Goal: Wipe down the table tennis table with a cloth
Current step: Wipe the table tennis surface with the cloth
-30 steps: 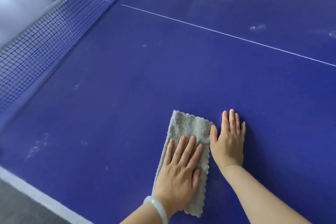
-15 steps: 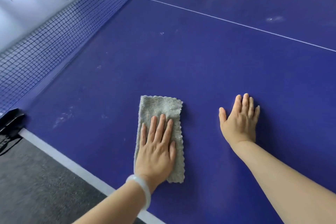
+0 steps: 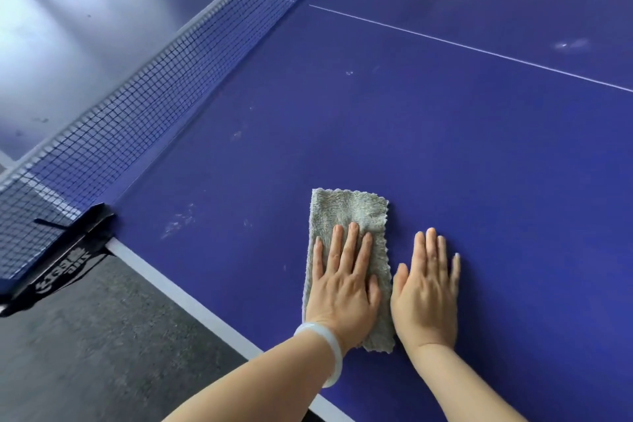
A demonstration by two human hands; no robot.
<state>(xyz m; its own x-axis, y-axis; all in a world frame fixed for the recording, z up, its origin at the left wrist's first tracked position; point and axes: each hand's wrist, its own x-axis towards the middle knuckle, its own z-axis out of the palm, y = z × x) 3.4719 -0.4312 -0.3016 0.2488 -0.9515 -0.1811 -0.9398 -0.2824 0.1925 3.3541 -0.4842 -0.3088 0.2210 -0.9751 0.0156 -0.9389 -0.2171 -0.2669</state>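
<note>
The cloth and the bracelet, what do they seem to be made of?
The cloth looks like grey microfibre or terry: fuzzy matte pile, scalloped stitched edge. The bracelet on the left wrist looks like pale jade or glass, possibly plastic: smooth, milky, slightly glossy; the picture cannot settle which.

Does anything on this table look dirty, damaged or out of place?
Whitish smudges mark the blue table: one left of the cloth near the net clamp, another beyond the centre line. Nothing looks damaged.
</note>
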